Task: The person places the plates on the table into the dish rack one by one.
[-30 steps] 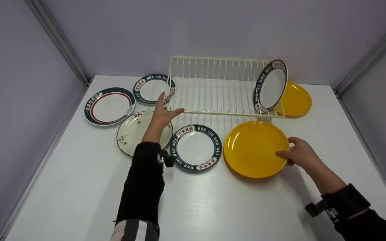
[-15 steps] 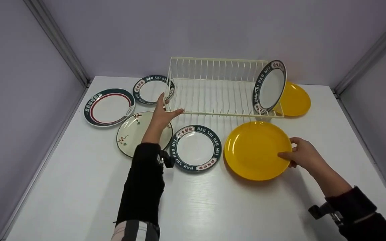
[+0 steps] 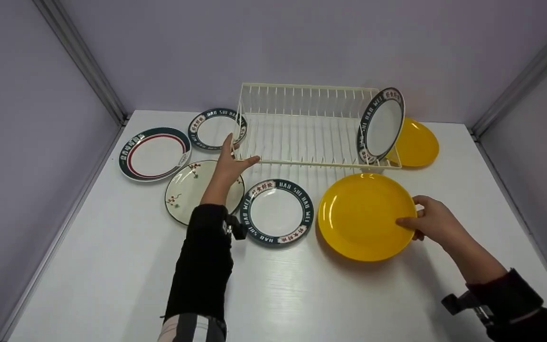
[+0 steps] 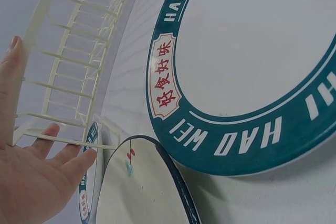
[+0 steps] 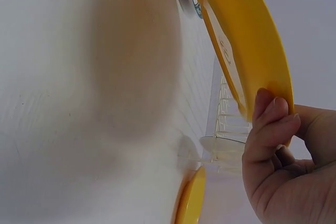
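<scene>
The yellow plate (image 3: pixel 359 216) looks like smooth, glossy plastic — highlights run along its rim. The rack (image 3: pixel 302 128) is thin cream-coated wire with a soft sheen. The teal-rimmed plate (image 3: pixel 277 211) at its 7 o'clock looks glazed and shiny. The tabletop (image 3: pixel 302 294) is white, faintly wood-grained — semi-gloss.

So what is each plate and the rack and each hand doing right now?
Yellow plate: tilted up off the table, gripped at its rim.
Right hand: pinching the yellow plate.
Left hand: open, pressed against the rack's corner.
Dish rack: upright, one green-rimmed plate standing in it.
Second yellow plate: behind the rack.
Four patterned plates: lying flat.
</scene>
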